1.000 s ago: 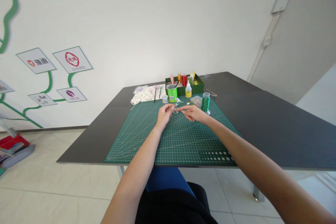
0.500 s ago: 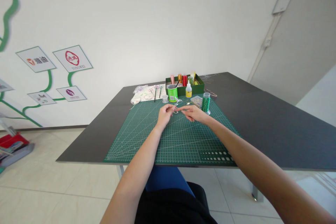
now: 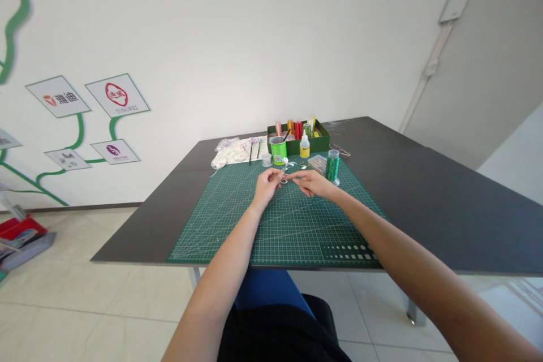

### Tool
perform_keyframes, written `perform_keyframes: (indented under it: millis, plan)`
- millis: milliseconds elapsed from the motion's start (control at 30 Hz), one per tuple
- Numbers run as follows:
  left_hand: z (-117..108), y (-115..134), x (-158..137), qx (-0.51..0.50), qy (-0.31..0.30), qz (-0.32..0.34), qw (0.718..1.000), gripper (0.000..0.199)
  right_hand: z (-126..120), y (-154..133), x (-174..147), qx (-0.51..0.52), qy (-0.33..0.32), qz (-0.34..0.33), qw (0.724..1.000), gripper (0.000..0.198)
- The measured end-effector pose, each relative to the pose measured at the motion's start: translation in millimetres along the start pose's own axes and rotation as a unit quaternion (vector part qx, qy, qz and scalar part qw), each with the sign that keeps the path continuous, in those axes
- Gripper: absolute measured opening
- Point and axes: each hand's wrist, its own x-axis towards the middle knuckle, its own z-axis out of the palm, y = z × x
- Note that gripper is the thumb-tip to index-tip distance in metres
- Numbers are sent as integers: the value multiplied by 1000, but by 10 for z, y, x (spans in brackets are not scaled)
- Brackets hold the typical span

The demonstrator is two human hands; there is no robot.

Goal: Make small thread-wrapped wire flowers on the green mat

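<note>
My left hand (image 3: 266, 184) is over the cutting mat (image 3: 229, 215), thumb and fingers pinched on a small whitish piece (image 3: 285, 163) with petal-like tips on top. A pale ring-shaped part (image 3: 284, 181) shows just below the fingertips. From the right, my right hand (image 3: 311, 182) meets it, its index finger stretched to the piece and the other fingers curled in. Whether the right fingers hold a thread or other fine thing is too small to tell. Beside the right wrist stands a spool of green thread (image 3: 332, 165).
Behind the hands are a green can (image 3: 279, 151), a yellow-labelled glue bottle (image 3: 304, 146), a small white jar (image 3: 267, 159) and a flat clear box (image 3: 317, 163). A dark green box (image 3: 297, 146) holds several thread spools. Brushes (image 3: 254, 150) lie on white cloth (image 3: 233, 151); scissors (image 3: 340, 150) lie right.
The whitish piece has turned slightly in my fingers, its petal-like tips now showing higher and whiter. Both hands stay in nearly the same place.
</note>
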Motion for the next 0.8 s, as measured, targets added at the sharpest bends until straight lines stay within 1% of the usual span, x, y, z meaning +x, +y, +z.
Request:
perform_keyframes:
  millis: [467, 800]
  plan:
    - [10, 10, -8, 1, 2, -6, 1000, 30, 2, 7, 8, 3, 4, -4, 1000, 52]
    - [-5, -27, 2, 7, -4, -1, 1000, 33, -5, 22, 21, 4, 5, -5, 1000, 54]
